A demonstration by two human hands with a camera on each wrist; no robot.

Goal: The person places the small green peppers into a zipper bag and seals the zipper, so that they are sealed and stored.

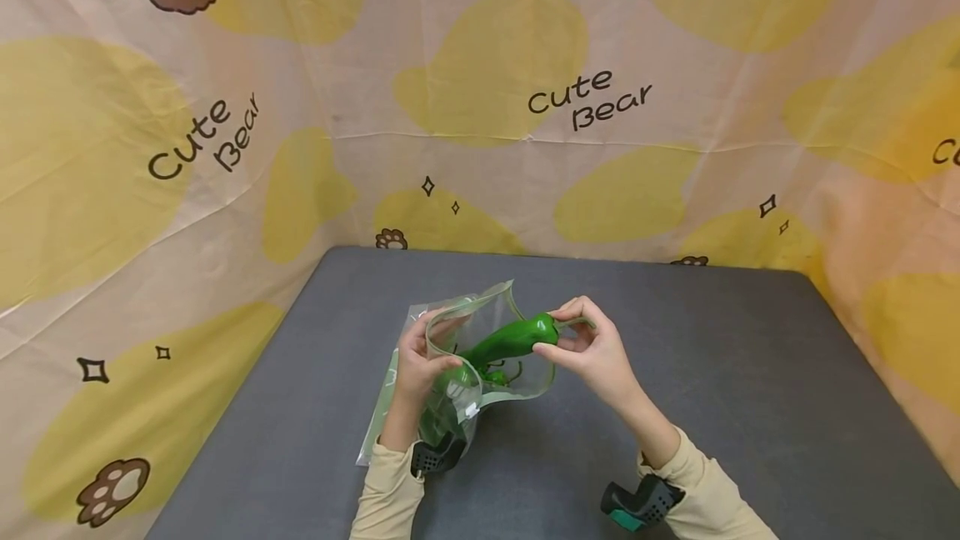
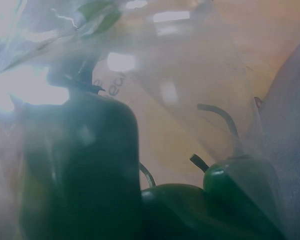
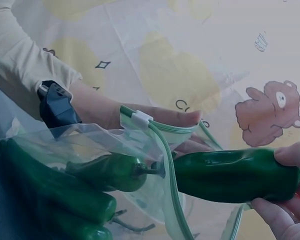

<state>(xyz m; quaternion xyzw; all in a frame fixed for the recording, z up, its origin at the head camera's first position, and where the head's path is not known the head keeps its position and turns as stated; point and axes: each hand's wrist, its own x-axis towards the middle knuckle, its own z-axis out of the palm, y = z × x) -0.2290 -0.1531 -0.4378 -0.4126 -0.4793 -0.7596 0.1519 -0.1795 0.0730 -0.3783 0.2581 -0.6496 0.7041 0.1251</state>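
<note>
A clear zip bag (image 1: 517,394) with green edging and a white slider (image 3: 141,119) gapes wide at its mouth. Several green peppers (image 3: 60,182) are inside, their stems showing. My left hand (image 1: 420,361) holds the bag by its left side, thumb at the rim. In my right hand (image 1: 592,348), thumb and fingers pinch a long green pepper (image 1: 513,338) near its stem end. That pepper slants down to the left, its tip within the bag's mouth. Close up in the left wrist view, peppers (image 2: 85,165) show through the hazy plastic.
A flat plastic packet (image 1: 378,411) with a pale green strip lies on the dark grey table (image 1: 712,373), left of my left wrist. Patterned cloth (image 1: 480,90) hangs behind the table and along both sides. Each wrist wears a black device (image 1: 645,502).
</note>
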